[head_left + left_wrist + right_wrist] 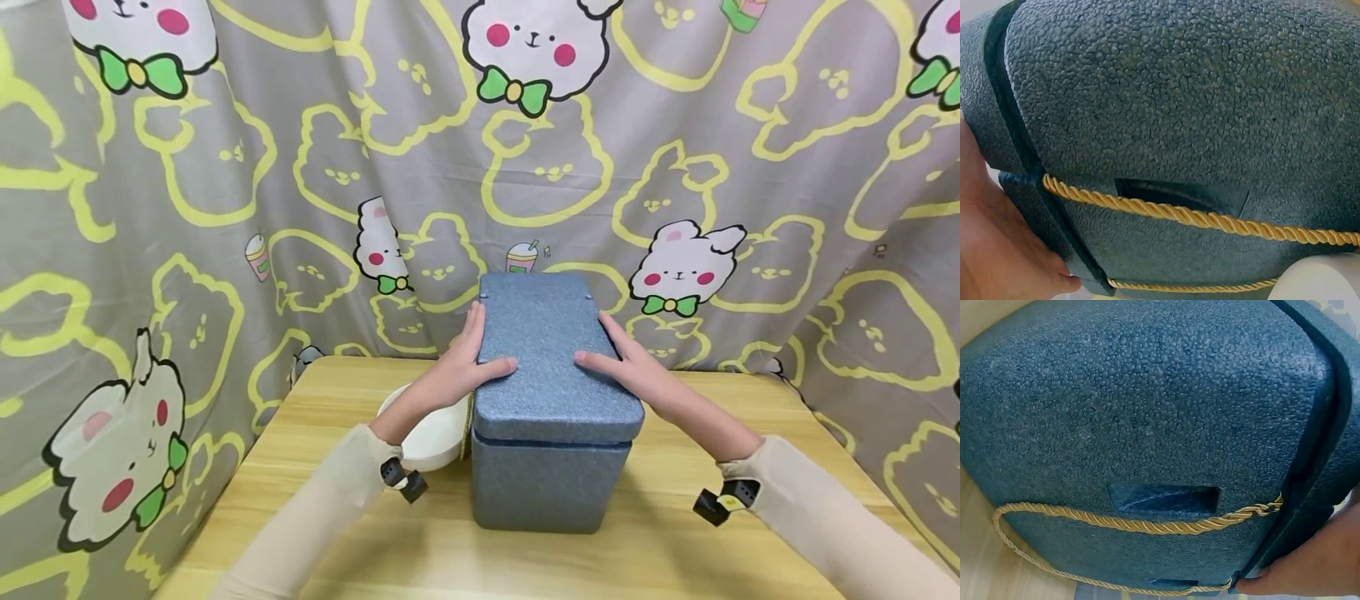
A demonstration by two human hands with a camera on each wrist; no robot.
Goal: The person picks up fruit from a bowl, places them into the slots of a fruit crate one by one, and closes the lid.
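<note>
A blue-grey foam cooler box [543, 492] stands on the wooden table, with its matching lid [551, 392] on top. A dark seam shows between lid and box. My left hand [463, 358] holds the lid's left side, thumb on the top and fingers down the edge. On the other side my right hand [630, 362] grips the lid the same way. In the left wrist view a twisted gold rope [1210, 219] runs along the box wall past a recessed slot. A similar gold rope [1141, 525] hangs in a loop in the right wrist view.
Close against the box's left side is a white round bowl [431, 437], partly hidden by my left arm. The wooden table [300, 467] extends to both sides. A grey curtain [427, 183] with cartoon animals hangs behind the table and at its sides.
</note>
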